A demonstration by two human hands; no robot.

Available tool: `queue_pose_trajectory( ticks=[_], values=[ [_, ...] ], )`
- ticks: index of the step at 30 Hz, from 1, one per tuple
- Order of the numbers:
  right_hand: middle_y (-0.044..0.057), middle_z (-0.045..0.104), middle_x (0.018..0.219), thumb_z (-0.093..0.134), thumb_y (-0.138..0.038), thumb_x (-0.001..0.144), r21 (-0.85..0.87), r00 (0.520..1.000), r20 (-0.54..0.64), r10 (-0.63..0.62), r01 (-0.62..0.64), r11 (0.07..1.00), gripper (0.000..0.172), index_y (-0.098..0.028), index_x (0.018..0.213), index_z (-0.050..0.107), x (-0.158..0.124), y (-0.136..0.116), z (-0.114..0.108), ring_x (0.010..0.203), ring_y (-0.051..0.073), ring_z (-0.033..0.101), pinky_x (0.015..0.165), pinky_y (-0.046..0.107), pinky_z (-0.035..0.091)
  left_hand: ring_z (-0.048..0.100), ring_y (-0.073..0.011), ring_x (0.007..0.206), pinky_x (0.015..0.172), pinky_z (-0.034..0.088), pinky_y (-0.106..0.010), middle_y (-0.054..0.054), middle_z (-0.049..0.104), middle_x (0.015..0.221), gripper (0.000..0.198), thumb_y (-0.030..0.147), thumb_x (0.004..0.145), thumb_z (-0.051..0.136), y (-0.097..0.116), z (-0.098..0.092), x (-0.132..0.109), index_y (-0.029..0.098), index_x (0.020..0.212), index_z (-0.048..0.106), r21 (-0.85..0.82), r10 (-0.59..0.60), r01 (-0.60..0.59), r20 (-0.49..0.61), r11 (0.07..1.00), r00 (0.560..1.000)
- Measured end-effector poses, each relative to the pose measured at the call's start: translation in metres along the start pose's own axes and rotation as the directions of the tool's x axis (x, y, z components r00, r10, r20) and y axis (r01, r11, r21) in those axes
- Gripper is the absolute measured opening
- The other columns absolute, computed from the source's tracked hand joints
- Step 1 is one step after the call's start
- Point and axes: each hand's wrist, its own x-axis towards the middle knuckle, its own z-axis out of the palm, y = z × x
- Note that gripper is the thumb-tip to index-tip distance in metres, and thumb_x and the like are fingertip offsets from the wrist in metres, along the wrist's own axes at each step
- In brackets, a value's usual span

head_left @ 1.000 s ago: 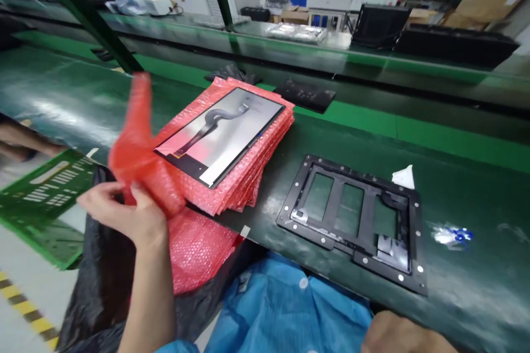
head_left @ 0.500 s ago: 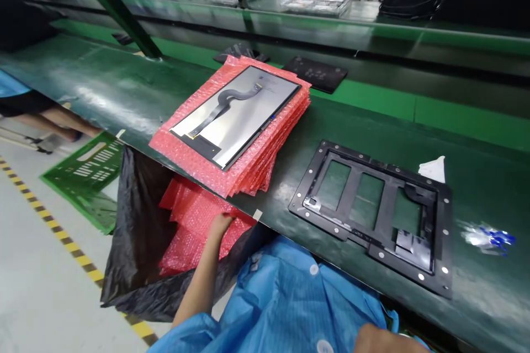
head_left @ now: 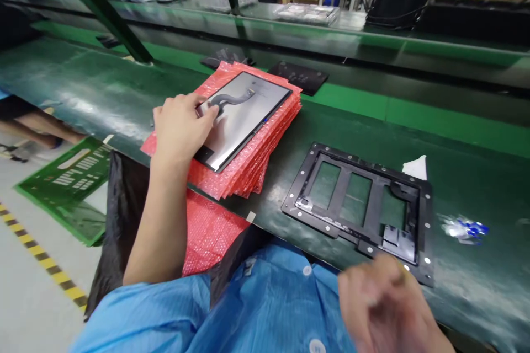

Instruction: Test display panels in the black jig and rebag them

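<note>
A silver-backed LCD panel (head_left: 250,121) with a dark ribbon cable (head_left: 234,100) lies on top of a stack of red bubble-wrap bags (head_left: 265,149). My left hand (head_left: 182,121) is closed at the panel's left edge, its thumb over the back near the cable; the fingertips on the far side are partly hidden. A black frame fixture (head_left: 348,190) with three openings rests flat on the green bench. Close to its front edge, above my lap, is my right hand (head_left: 376,292), smeared by motion with its fingers bent. Whether it holds anything cannot be made out.
Below the bench edge, a black bag (head_left: 120,220) contains red bubble wrap (head_left: 211,231). A green crate (head_left: 70,187) stands on the floor. Clear-and-blue film scraps (head_left: 464,230) and a white scrap (head_left: 415,167) lie near the fixture. Behind the stack is a black plate (head_left: 298,76).
My left hand has come up from the bubble wrap in the bag to the LCD panel on the stack. My right hand has risen from the bottom edge towards the frame fixture.
</note>
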Motion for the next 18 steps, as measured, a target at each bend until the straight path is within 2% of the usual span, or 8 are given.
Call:
queue_pose_trajectory(
  ticks=[1, 3, 6, 8, 11, 14, 16, 18],
  values=[
    [-0.004, 0.045, 0.045, 0.065, -0.056, 0.088, 0.061, 0.999, -0.010, -0.049, 0.049, 0.997, 0.033, -0.024, 0.079, 0.063, 0.011, -0.002, 0.003, 0.040, 0.012, 0.037, 0.043, 0.025, 0.033, 0.051, -0.0399, 0.127, 0.108, 0.033, -0.055, -0.021, 0.062, 0.130, 0.048, 0.042, 0.094, 0.049, 0.006, 0.001, 0.007, 0.007, 0.122, 0.065, 0.062, -0.008, 0.004, 0.055, 0.998, 0.998],
    [-0.005, 0.042, 0.046, 0.060, -0.047, 0.093, 0.191, 0.992, -0.025, -0.124, 0.126, 0.973, 0.027, -0.024, 0.078, 0.060, 0.030, -0.006, 0.009, 0.041, 0.011, 0.032, 0.042, 0.023, 0.028, 0.048, -0.0432, 0.130, 0.106, 0.034, -0.057, -0.024, 0.059, 0.134, 0.055, 0.048, 0.095, 0.048, 0.011, 0.005, 0.017, 0.005, 0.126, 0.063, 0.133, 0.005, -0.017, 0.084, 0.991, 0.996],
    [-0.006, 0.040, 0.047, 0.057, -0.039, 0.096, 0.292, 0.989, 0.000, -0.148, 0.141, 0.946, 0.026, -0.024, 0.075, 0.052, 0.047, -0.007, 0.011, 0.042, 0.011, 0.027, 0.042, 0.021, 0.028, 0.047, -0.0436, 0.131, 0.108, 0.033, -0.058, -0.026, 0.056, 0.137, 0.059, 0.048, 0.095, 0.048, 0.009, 0.007, 0.027, 0.002, 0.129, 0.061, 0.154, 0.011, -0.020, 0.062, 0.988, 0.998],
    [-0.006, 0.039, 0.048, 0.059, -0.037, 0.094, 0.293, 0.989, 0.014, -0.148, 0.137, 0.946, 0.025, -0.023, 0.075, 0.050, 0.050, -0.006, 0.010, 0.042, 0.011, 0.026, 0.042, 0.020, 0.028, 0.051, -0.0426, 0.127, 0.108, 0.032, -0.059, -0.025, 0.060, 0.131, 0.061, 0.050, 0.095, 0.046, 0.004, 0.005, 0.032, 0.001, 0.125, 0.062, 0.133, -0.048, 0.038, 0.075, 0.990, 0.996],
    [-0.007, 0.038, 0.048, 0.063, -0.034, 0.091, 0.261, 0.990, 0.017, -0.142, 0.132, 0.956, 0.023, -0.023, 0.077, 0.049, 0.051, -0.004, 0.008, 0.042, 0.010, 0.025, 0.041, 0.019, 0.026, 0.061, -0.0313, 0.097, 0.101, 0.042, -0.055, -0.017, 0.070, 0.105, 0.064, 0.059, 0.094, 0.044, -0.002, -0.005, 0.034, 0.003, 0.115, 0.067, -0.035, -0.135, 0.140, 0.129, 0.989, 0.982],
    [-0.007, 0.038, 0.049, 0.059, -0.033, 0.093, 0.273, 0.986, 0.043, -0.162, 0.144, 0.951, 0.020, -0.023, 0.078, 0.051, 0.051, -0.004, 0.006, 0.043, 0.010, 0.025, 0.041, 0.019, 0.027, 0.047, -0.0149, 0.059, 0.081, 0.053, -0.042, -0.002, 0.060, 0.067, 0.056, 0.059, 0.091, 0.053, -0.008, -0.019, 0.030, 0.007, 0.096, 0.072, -0.246, -0.141, 0.163, 0.107, 0.955, 0.984],
    [-0.006, 0.038, 0.049, 0.054, -0.034, 0.096, 0.293, 0.980, 0.070, -0.184, 0.156, 0.943, 0.022, -0.023, 0.077, 0.051, 0.051, -0.004, 0.004, 0.043, 0.011, 0.026, 0.042, 0.020, 0.028, 0.038, -0.0104, 0.049, 0.063, 0.051, -0.031, 0.004, 0.046, 0.053, 0.044, 0.053, 0.087, 0.063, -0.013, -0.030, 0.025, 0.009, 0.083, 0.071, -0.363, -0.207, 0.209, 0.045, 0.908, 0.977],
    [-0.006, 0.037, 0.048, 0.050, -0.035, 0.098, 0.289, 0.976, 0.090, -0.200, 0.167, 0.943, 0.026, -0.023, 0.075, 0.050, 0.052, -0.004, 0.003, 0.043, 0.012, 0.027, 0.042, 0.021, 0.028, 0.040, -0.0092, 0.048, 0.050, 0.042, -0.019, 0.005, 0.044, 0.049, 0.029, 0.040, 0.083, 0.070, -0.018, -0.040, 0.018, 0.012, 0.076, 0.067, -0.573, -0.304, 0.246, -0.007, 0.782, 0.953]
  ],
)
